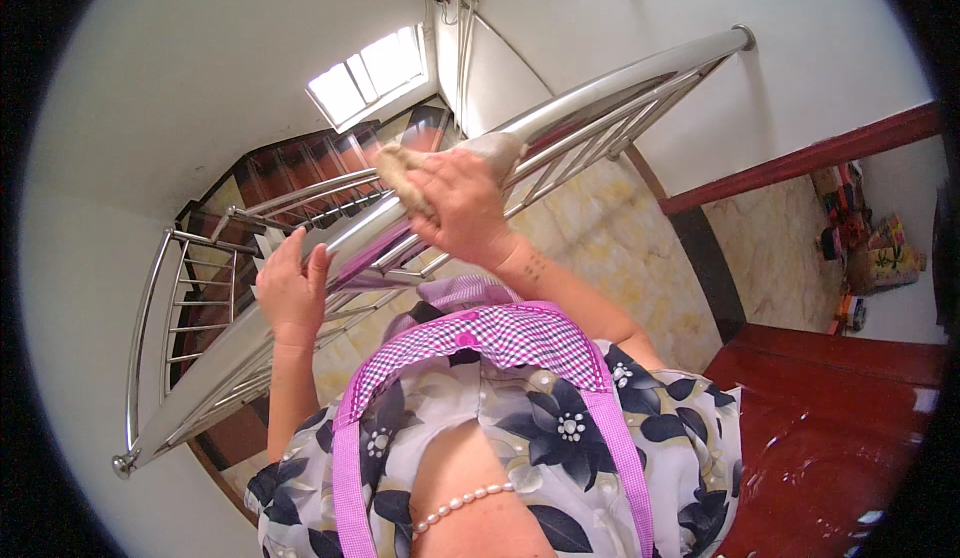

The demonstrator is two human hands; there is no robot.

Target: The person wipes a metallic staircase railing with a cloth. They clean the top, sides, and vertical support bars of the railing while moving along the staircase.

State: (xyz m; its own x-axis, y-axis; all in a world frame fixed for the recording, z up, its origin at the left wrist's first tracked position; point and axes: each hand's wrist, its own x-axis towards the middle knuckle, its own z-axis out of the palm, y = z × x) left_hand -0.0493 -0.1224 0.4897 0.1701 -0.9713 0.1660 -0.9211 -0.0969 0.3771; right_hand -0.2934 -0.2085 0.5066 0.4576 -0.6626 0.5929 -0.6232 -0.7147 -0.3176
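A thick stainless-steel handrail [600, 78] runs diagonally before me, from the wall at upper right down to the lower left. My right hand [465, 202] presses a beige cloth [405, 175] against the top of the rail near its middle; hand and cloth are slightly blurred. Farther down the rail, my left hand [292, 280] rests on it with the thumb apart from the fingers. The left palm is turned away, and what lies under it is hidden. Thin metal balusters [577, 157] slant beneath the rail.
Beyond the rail, a staircase [300, 168] with reddish-brown treads descends beside a bright window [371, 74]. A lower railing [202, 303] stands at left. Marble-patterned floor tiles [622, 235] lie below. At right are a dark red door [817, 438] and a doorway with several colourful items [889, 258].
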